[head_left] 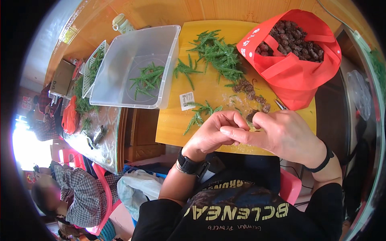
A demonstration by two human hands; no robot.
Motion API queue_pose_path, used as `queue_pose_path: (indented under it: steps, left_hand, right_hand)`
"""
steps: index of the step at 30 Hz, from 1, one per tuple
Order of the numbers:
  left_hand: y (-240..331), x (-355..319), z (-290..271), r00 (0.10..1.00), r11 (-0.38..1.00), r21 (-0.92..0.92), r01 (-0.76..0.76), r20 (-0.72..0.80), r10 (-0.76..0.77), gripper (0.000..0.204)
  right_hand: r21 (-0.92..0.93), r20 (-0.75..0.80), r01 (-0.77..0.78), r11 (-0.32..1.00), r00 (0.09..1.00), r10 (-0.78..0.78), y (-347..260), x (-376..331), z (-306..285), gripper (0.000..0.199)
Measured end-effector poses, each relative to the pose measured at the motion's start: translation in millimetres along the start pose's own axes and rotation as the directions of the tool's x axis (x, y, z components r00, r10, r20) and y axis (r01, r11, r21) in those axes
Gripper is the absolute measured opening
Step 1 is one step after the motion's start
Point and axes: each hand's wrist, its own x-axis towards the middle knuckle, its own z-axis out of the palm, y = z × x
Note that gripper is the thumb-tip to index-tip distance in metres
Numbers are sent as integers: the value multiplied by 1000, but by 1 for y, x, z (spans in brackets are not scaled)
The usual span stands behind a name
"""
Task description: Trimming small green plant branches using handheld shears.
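My left hand (221,129) and my right hand (283,130) meet over the near part of the yellow table, fingers curled and thumbs close together. Whatever they pinch is hidden by the fingers. A brown pine cone (252,115) shows just beyond the fingertips, partly covered by my right hand; whether it is held or lies on the table I cannot tell. More small pine cones (245,87) lie beyond it. Left of my left hand is a green artificial pine sprig (197,118). A larger pile of green sprigs (220,56) lies farther back.
A red bag (295,84) full of pine cones (295,40) stands at the right. A clear plastic bin (124,100) with green sprigs (148,78) sits at the left. A white label (187,101) and a metal-tipped tool (280,104) lie on the yellow table (171,130). A seated person (82,193) is lower left.
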Motion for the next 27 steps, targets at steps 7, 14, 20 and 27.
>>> queue_pose_path:
  steps: [7,14,20,27]
  left_hand:
    - [1,1,4,999,1000,9,13,-53,-12,12]
    - [-1,1,7,996,999,-19,-47,-74,46,12]
    - [-1,0,9,973,972,46,-230,2,230,13]
    - [-2,0,12,917,934,118,-338,-180,355,14]
  right_hand:
    - [-71,-47,-28,997,999,25,-1,0,6,47]
    - [-73,-105,-80,994,992,72,0,1,5,45]
    - [-75,-142,-64,995,988,53,1,3,-1,45]
    - [780,-202,-185,598,830,520,20,-10,20,39]
